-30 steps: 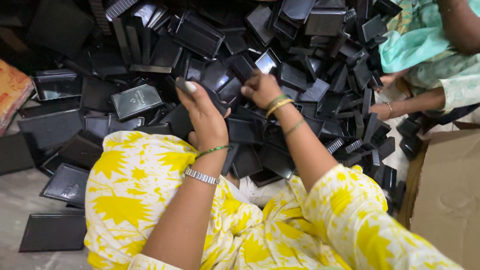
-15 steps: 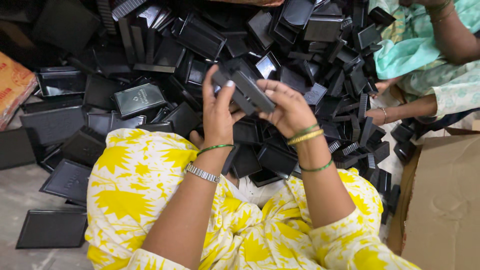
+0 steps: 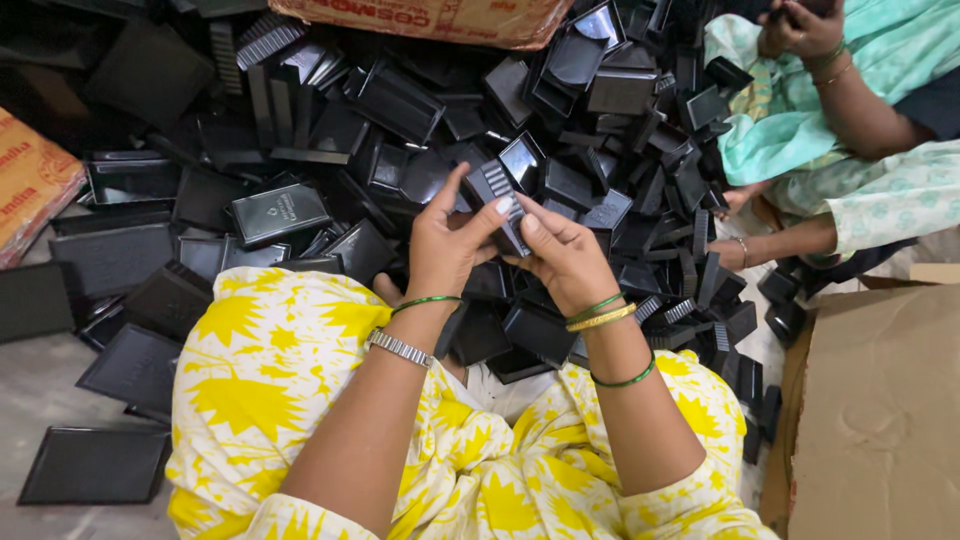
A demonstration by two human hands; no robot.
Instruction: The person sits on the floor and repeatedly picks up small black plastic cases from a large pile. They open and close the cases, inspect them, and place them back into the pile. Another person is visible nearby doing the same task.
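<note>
Both hands meet above the lap, at the near edge of the pile (image 3: pixel 420 110) of black plastic trays and lids that covers the floor. The left hand (image 3: pixel 445 245) is curled with thumb and fingers closed on the near-left side of a small black ribbed piece (image 3: pixel 497 190); the right hand (image 3: pixel 565 255) closes on its right end, fingertips pinching. The piece is tilted, held in the air just over the heap, touching nothing but the two hands. The grip looks light, mostly fingertips on smooth plastic, so a twist or pull could let it slip and drop among the many look-alike parts below, where it would be hard to find. Pressing too hard might crack a thin edge. A second person's hand (image 3: pixel 735 250) works at the right, near enough for elbows to bump.
</note>
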